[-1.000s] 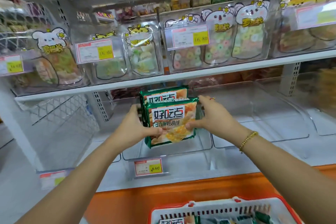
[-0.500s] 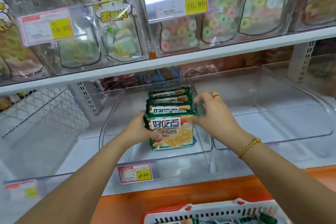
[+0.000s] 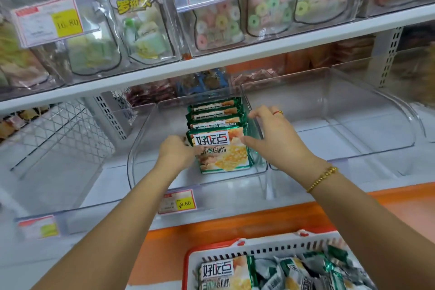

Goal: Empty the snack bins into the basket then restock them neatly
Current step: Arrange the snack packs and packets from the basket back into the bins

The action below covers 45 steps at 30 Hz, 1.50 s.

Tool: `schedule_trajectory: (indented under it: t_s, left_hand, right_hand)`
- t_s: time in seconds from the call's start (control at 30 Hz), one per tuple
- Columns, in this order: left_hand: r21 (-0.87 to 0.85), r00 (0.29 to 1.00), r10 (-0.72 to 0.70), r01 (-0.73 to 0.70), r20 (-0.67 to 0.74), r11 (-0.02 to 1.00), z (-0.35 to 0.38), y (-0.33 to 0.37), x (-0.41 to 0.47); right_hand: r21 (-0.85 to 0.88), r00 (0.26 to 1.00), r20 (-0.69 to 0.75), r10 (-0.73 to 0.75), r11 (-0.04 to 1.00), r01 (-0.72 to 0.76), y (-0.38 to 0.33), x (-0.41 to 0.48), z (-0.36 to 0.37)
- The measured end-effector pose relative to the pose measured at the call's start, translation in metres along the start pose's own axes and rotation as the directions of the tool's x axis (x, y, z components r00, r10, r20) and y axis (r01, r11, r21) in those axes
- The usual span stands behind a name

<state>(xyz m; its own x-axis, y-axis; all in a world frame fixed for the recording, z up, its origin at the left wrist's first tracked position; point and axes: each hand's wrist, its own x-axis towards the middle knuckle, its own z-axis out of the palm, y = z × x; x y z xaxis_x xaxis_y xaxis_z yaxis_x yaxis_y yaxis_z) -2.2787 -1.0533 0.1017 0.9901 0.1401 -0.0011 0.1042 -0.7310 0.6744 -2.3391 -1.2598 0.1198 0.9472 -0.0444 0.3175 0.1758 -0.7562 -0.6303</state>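
The basket is cut off by the frame's lower edge at 5 o'clock. Only its white, red-trimmed rim and the tops of the loose packs piled in it show. In the clear bin on the lower shelf, a row of green packs stands on edge. Each pack hides all but the top strip of the one behind it, so only the front pack shows its whole face. How many stand behind it is hard to count. The goods at 12 o'clock of the bin, under the upper shelf, are dim and blurred. The price tag, at 6 o'clock of the bin, is unreadable apart from 8.60.

The left hand is at 9 o'clock of the front pack, its fingers curled round the pack's left edge. The fingertips are out of sight, and the thumb rests on the pack's face. The right hand is at 3 o'clock of the row, spread wide. Its thumb is stretched out and touches the front pack's upper right corner. Its fingers are nearly straight along the row's right side, by the bin's right wall. Whether those tips touch the packs I cannot tell. A red ring sits on one finger and a gold bracelet on the wrist. A second bin stands just beside the first, at 3 o'clock.
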Motion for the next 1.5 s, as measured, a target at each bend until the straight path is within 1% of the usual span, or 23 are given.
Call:
schedule_trajectory:
  t_s: [0.03,0.1,0.17,0.2,0.27,0.37,0.43,0.5,0.57,0.63,0.67,0.73,0.8,0.87,0.93,1.0,1.03,1.07,1.13,1.2,1.23,1.3,1.5]
  left_hand:
    - [0.021,0.990,0.085,-0.083,-0.114,0.996,-0.010,0.003,-0.016]
    - [0.026,0.923,0.236,-0.240,-0.304,0.970,-0.030,0.003,-0.054]
    - [-0.032,0.879,0.284,-0.320,-0.383,0.947,-0.043,-0.007,-0.089]
    - [-0.083,0.879,0.272,-0.328,-0.391,0.941,-0.047,-0.013,-0.104]
    - [-0.114,0.900,0.215,-0.276,-0.379,0.954,-0.045,-0.034,-0.126]
    - [-0.178,0.971,0.028,-0.072,-0.236,0.981,-0.024,-0.082,-0.159]
    - [-0.199,0.995,-0.089,0.077,-0.054,0.977,-0.006,-0.114,-0.186]
    - [-0.073,0.978,-0.157,0.168,0.133,0.983,0.010,-0.142,-0.218]
    - [0.138,0.925,-0.264,0.234,0.275,0.962,0.020,-0.164,-0.248]
    - [0.301,0.832,-0.431,0.336,0.349,0.893,0.025,-0.181,-0.265]
    - [0.332,0.781,-0.495,0.385,0.381,0.861,0.025,-0.183,-0.271]
    - [0.273,0.694,-0.546,0.474,0.469,0.837,0.025,-0.177,-0.277]
    - [0.154,0.656,-0.521,0.533,0.546,0.832,0.030,-0.167,-0.280]
    - [0.038,0.671,-0.457,0.539,0.584,0.841,0.036,-0.159,-0.284]
    - [-0.001,0.680,-0.419,0.525,0.601,0.851,0.041,-0.155,-0.287]
    - [0.067,0.729,-0.375,0.415,0.573,0.908,0.044,-0.154,-0.292]
    - [0.103,0.767,-0.354,0.357,0.536,0.929,0.045,-0.154,-0.295]
    - [0.127,0.797,-0.352,0.335,0.491,0.934,0.046,-0.155,-0.296]
    - [0.110,0.813,-0.397,0.389,0.425,0.915,0.046,-0.156,-0.296]
    - [0.006,0.748,-0.481,0.538,0.457,0.843,0.044,-0.156,-0.293]
    - [-0.032,0.694,-0.511,0.608,0.507,0.794,0.041,-0.153,-0.292]
    - [-0.034,0.618,-0.528,0.667,0.583,0.744,0.041,-0.152,-0.288]
    - [-0.031,0.634,-0.496,0.634,0.593,0.773,0.050,-0.155,-0.288]
  right_hand:
    - [0.013,0.999,-0.048,-0.007,1.000,0.008,-0.002,-0.008,-0.003]
    - [0.051,0.980,-0.195,-0.039,0.997,0.050,-0.008,-0.031,-0.009]
    - [0.100,0.961,-0.271,-0.051,0.992,0.081,-0.013,-0.057,-0.012]
    - [0.147,0.967,-0.254,-0.033,0.987,0.072,-0.013,-0.071,-0.011]
    - [0.251,0.989,-0.141,0.040,0.968,-0.003,-0.012,-0.098,-0.005]
    - [0.235,0.972,0.154,0.179,0.948,-0.212,-0.004,-0.138,0.013]
    - [0.100,0.899,0.353,0.258,0.945,-0.310,0.002,-0.164,0.029]
    - [-0.041,0.803,0.514,0.300,0.944,-0.327,0.010,-0.189,0.046]
    - [-0.168,0.701,0.636,0.324,0.944,-0.283,0.014,-0.211,0.057]
    - [-0.232,0.616,0.705,0.351,0.935,-0.268,0.017,-0.229,0.062]
    - [-0.249,0.572,0.736,0.362,0.930,-0.268,0.019,-0.237,0.063]
    - [-0.281,0.471,0.806,0.359,0.932,-0.229,0.025,-0.251,0.063]
    - [-0.243,0.412,0.846,0.339,0.933,-0.266,0.033,-0.265,0.066]
    - [-0.116,0.423,0.851,0.311,0.897,-0.426,0.043,-0.280,0.071]
    - [0.012,0.425,0.847,0.320,0.787,-0.616,0.053,-0.292,0.076]
    - [0.137,0.390,0.857,0.336,0.582,-0.802,0.065,-0.297,0.075]
    - [0.174,0.384,0.862,0.330,0.519,-0.837,0.067,-0.298,0.070]
    - [0.183,0.383,0.859,0.340,0.495,-0.850,0.070,-0.297,0.067]
    - [0.153,0.381,0.834,0.400,0.495,-0.855,0.076,-0.296,0.059]
    - [0.148,0.376,0.827,0.419,0.483,-0.863,0.081,-0.295,0.054]
    - [0.147,0.374,0.828,0.418,0.482,-0.864,0.082,-0.293,0.054]
    - [0.142,0.348,0.845,0.407,0.455,-0.879,0.085,-0.292,0.056]
    - [0.151,0.336,0.894,0.296,0.506,-0.849,0.070,-0.298,0.071]
